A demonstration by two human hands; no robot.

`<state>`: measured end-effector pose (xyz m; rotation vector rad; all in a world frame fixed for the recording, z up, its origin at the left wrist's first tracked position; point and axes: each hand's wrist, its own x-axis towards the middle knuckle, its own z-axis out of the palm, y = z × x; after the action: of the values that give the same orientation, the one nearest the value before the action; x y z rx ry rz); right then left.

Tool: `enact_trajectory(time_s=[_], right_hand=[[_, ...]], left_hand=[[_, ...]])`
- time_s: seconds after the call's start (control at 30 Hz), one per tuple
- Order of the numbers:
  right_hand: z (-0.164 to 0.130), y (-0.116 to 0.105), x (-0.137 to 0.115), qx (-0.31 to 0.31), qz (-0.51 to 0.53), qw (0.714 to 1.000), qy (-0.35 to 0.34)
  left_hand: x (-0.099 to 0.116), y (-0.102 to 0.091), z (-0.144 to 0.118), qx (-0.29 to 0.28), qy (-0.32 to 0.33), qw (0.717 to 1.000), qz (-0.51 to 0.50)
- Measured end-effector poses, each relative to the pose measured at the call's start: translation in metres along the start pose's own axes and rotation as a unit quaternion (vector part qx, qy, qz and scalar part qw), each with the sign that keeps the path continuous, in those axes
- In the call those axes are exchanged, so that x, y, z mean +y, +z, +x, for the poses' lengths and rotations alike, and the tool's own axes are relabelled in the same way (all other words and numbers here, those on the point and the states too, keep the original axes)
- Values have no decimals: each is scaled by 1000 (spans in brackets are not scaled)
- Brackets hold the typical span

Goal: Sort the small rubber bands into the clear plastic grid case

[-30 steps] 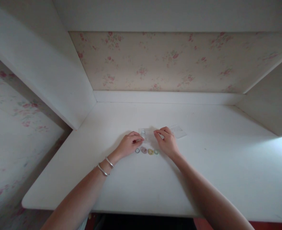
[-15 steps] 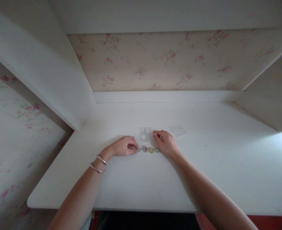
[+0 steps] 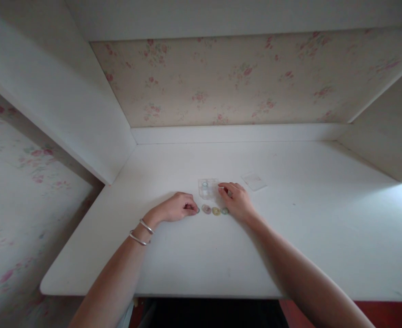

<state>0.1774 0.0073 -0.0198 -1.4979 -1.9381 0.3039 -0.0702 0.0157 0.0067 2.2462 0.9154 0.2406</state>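
Observation:
My left hand (image 3: 182,207) is closed in a pinch, thumb and index fingertips on a small bluish-green ring (image 3: 198,210) at the table surface. Most of that ring is hidden by the fingers. To its right lie a pink ring (image 3: 206,209), a yellow ring (image 3: 216,211) and a green ring (image 3: 224,211) in a row. Behind them stands a clear plastic box (image 3: 206,192) without its lid, a small pale ring (image 3: 205,185) inside at the back left. My right hand (image 3: 236,200) grips the box's right edge with curled fingers.
A clear flat lid (image 3: 254,181) lies on the white table (image 3: 187,259), right of the box. White panels (image 3: 94,105) enclose the table at left and right, and a raised strip (image 3: 238,134) runs along the back below flowered wallpaper.
My left fingertips have closed further over the bluish-green ring, covering more of it. My right hand stays at the box. The view has shifted slightly.

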Motion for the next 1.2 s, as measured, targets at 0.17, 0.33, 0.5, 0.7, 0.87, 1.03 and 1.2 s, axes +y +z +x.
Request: enact_trajectory(time_s=[0.17,0.33,0.5,0.7,0.87,1.03,1.2], right_hand=[[1,1,2,4,1,1000,-7],[-1,-1,-3,20,-22,999,-27],[-13,-11,-29,5,-55,990,-133],[-26,-7,-65,-88,-101,962,-240],[-28,3,-75,-114,-124,962,-215],[-28,8,-76,-136,-123,965,-189],[-31,6,-78,-142,-143,957,-207]], left_hand=[[1,-1,1,0,3,1000,-11],[0,-4,-1,11,-25,997,-77],[-4,-6,-1,50,-42,990,-123],[-10,-6,1,115,-70,981,-140],[-5,-5,10,192,-96,968,-129],[7,-5,31,310,-69,948,-19],[13,-7,59,333,-37,941,58]])
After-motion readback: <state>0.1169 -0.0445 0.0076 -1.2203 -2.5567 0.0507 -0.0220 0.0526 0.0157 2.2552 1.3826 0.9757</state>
